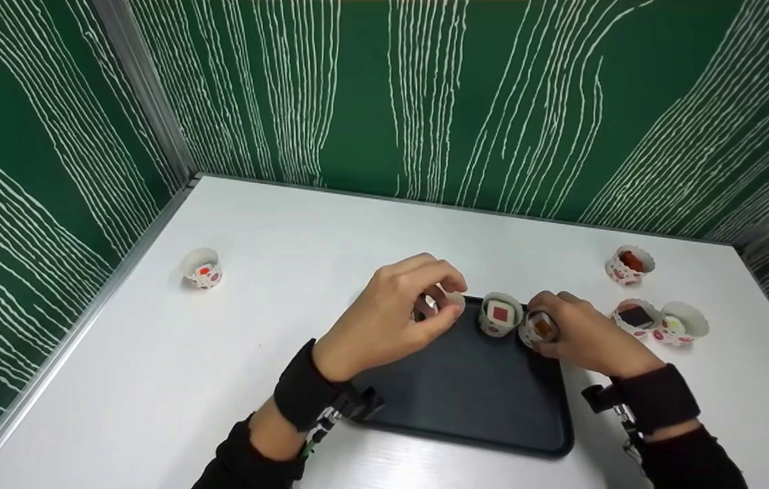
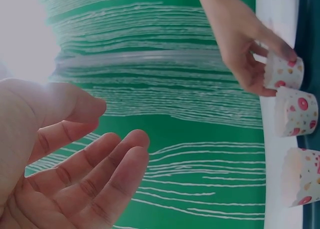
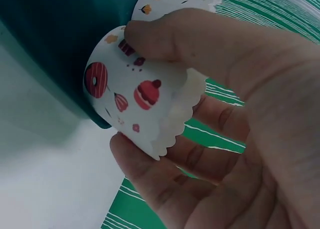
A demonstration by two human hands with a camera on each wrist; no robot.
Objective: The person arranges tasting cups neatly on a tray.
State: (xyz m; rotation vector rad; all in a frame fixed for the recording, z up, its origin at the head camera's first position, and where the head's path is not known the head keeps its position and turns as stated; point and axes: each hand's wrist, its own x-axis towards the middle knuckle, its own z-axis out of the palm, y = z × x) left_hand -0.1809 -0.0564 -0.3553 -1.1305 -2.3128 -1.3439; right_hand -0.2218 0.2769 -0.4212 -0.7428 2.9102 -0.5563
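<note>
At the far right corner of the dark tray, my right hand grips a printed paper baking cup with something brown inside. Thumb and fingers lie on opposite sides of the cup in the right wrist view. Touching it on the left is a second paper cup with a red-and-white square piece in it. A third cup stands further left on the tray, partly hidden behind my left hand in the head view. My left hand hovers over the tray, fingers loosely bent around nothing.
On the white table, one paper cup with an orange-and-white piece stands far left. To the right are a cup with red contents, one with a dark piece and one with a yellow-green piece. Green patterned panels enclose the table.
</note>
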